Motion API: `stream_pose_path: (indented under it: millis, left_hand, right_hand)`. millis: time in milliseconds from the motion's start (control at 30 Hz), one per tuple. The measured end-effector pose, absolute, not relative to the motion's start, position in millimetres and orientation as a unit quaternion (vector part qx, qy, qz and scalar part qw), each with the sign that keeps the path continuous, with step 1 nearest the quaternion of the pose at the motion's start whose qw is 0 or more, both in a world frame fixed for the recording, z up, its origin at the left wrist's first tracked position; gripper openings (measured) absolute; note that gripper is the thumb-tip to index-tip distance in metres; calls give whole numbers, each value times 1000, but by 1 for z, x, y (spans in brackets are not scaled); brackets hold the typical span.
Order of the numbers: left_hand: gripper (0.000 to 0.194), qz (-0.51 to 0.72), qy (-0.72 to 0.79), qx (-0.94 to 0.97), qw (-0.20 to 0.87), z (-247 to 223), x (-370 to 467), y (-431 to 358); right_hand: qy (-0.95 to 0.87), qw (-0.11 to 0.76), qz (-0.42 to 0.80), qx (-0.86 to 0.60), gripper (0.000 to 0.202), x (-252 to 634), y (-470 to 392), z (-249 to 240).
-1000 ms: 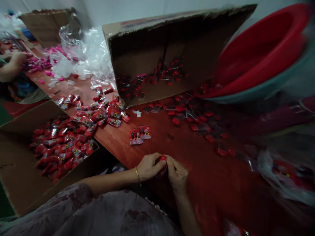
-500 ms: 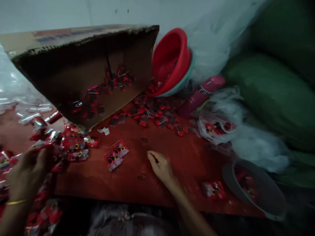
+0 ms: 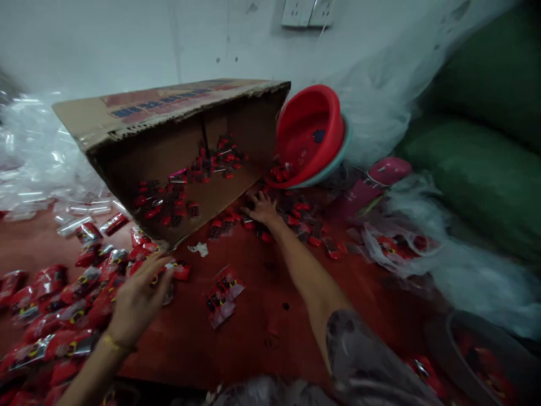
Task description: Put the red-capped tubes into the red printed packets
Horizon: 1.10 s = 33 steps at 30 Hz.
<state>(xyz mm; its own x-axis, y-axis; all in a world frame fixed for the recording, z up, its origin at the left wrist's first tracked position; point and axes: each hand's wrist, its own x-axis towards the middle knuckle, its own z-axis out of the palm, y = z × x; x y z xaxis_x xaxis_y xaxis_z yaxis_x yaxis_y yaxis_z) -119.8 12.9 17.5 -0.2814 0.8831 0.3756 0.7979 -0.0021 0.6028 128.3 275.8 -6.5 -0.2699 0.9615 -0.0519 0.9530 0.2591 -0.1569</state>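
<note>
My left hand (image 3: 137, 299), with a yellow bracelet at its wrist, is at the right edge of a heap of glossy red packets (image 3: 76, 316). Its fingers and thumb close around one red packet (image 3: 157, 277), partly hidden by the hand. Farther forward, my right hand (image 3: 262, 210) reaches with spread fingers over small clear containers with red caps (image 3: 302, 217), in front of the box opening. Nothing shows in its grasp. Between the two arms, a few flat red cards (image 3: 224, 293) lie overlapping on the red tabletop (image 3: 190, 344).
A cardboard box (image 3: 169, 107) on its side holds more red-capped pieces. Beside it lean a red basin (image 3: 333, 129) and a light-blue one. To the right are a pink bottle (image 3: 389, 171), a plastic bag (image 3: 406, 270) and a grey tub (image 3: 448, 344). Clear tubes (image 3: 76, 225) lie left.
My right hand has reached forward from the bare tabletop to the red-capped containers, its fingers spreading. My left hand has moved right and forward across the packets. The view has shifted too.
</note>
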Motion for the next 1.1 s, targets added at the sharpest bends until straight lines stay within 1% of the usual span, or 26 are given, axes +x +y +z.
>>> stream_pose_path:
  millis: [100,200,267,333,433,500,567,633,667,733,800,867,933,1000,1067,1100]
  left_hand:
    - [37,297,645,700,70,6,-70,58]
    - [53,251,651,712,82,-10,-37,109]
    - [59,218,679,695,94,-17,-23,135]
    - [57,188,710,674,78,-21,-12,151]
    - [46,167,727,665,47,-23,-3,159]
    - [40,181,724,664,45,-25,-1,156]
    - [37,224,713,661,69,-27,-4,151]
    - [35,295,691,646,137,-27,-8,142]
    - [35,340,676,626,186,-26,-10,136]
    - [36,441,634,561,298,-21,-9,123]
    - [41,524,561,477,427,-13,-1,107]
    - [48,557,473,394,557,-4,12,92]
    - [54,546,403,325,658,2,24,78]
    - [54,538,370,291,699,6,33,67]
    - [47,542,360,289,702,6,38,57]
    - [42,545,362,296,696,5,39,53]
  right_hand:
    - [-824,26,70,-561,70,144,260,-15]
    - [-846,23,69,-528,69,166,233,-19]
    - [-861,26,70,-503,68,181,215,-21]
    - [-870,33,71,-487,66,194,200,-22]
    - [-877,44,76,-472,64,209,184,-23]
    - [-880,47,83,-466,63,215,178,-24]
    - [-879,51,95,-463,63,218,174,-24]
    - [-872,79,111,-470,63,215,168,-23]
    - [-867,108,123,-470,64,212,165,-21]
    - [-853,200,154,-456,68,202,156,-14]
    - [-834,302,191,-421,74,188,144,-4]
    - [-813,370,220,-391,81,175,131,8]
    - [-802,396,234,-381,82,167,116,19]
    - [-795,406,228,-390,73,165,103,26]
    - [-792,402,204,-412,65,170,91,30]
    - [-794,395,189,-421,66,175,85,31]
